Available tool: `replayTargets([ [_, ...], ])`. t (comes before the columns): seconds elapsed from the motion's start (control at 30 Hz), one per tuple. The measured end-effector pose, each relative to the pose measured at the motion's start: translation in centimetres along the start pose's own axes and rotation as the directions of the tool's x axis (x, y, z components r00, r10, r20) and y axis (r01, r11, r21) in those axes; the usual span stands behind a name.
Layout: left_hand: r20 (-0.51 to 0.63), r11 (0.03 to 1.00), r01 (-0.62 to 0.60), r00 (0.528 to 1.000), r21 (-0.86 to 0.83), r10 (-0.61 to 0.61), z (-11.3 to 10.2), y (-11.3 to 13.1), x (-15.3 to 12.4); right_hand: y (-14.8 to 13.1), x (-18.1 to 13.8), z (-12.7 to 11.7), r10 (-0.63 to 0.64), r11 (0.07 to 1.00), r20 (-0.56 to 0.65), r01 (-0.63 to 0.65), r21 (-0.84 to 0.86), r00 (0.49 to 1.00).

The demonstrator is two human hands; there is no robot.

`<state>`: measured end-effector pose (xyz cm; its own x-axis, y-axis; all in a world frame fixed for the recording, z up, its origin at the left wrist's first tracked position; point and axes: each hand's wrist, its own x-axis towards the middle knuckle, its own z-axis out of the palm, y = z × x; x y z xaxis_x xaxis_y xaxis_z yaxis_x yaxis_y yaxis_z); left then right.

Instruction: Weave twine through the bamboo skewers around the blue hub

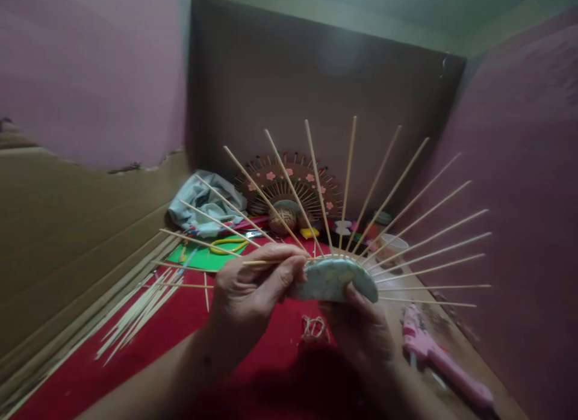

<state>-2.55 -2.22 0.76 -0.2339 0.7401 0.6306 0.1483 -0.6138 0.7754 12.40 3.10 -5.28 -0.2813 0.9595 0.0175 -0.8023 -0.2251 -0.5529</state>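
Note:
A half-round, pale grey-green mottled piece (pixel 336 280) is held up in front of me, with thin wooden sticks (pixel 350 185) fanning out from its curved edge. My right hand (pixel 361 324) grips this piece from below, its thumb lying on the front face. At the piece's left end, my left hand (pixel 259 278) is closed with thumb and fingertips pinching a wooden stick (pixel 264 262) against the edge. More sticks stick out to the left behind that hand, and their inner ends are hidden by it.
Loose sticks (pixel 144 311) lie on the red cloth (pixel 180 348) at left. A pink glue gun (pixel 445 360) rests at right. Behind are yellow-handled pliers (pixel 230 245) on a green sheet (pixel 194 257), a twine ball (pixel 283 220), a decorated fan (pixel 291 173) and a crumpled cloth (pixel 203 197).

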Motion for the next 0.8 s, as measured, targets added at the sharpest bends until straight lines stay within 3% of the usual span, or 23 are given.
replayTargets([
  [0.27,0.014,0.981,-0.118,0.993,0.151,0.117,-0.07,-0.41,-0.36,-0.14,-0.02,-0.28,0.029,0.999,-0.011,-0.029,0.014,1.0],
  [0.57,0.023,0.976,-0.092,0.996,0.198,0.089,-0.07,-0.18,-0.48,-0.26,0.09,-0.6,0.017,0.999,0.033,-0.016,-0.029,0.999],
  [0.8,0.061,0.958,-0.155,0.988,0.24,0.145,-0.23,0.06,-0.65,-0.34,0.06,-0.74,-0.015,0.997,0.056,0.019,-0.076,0.998],
])
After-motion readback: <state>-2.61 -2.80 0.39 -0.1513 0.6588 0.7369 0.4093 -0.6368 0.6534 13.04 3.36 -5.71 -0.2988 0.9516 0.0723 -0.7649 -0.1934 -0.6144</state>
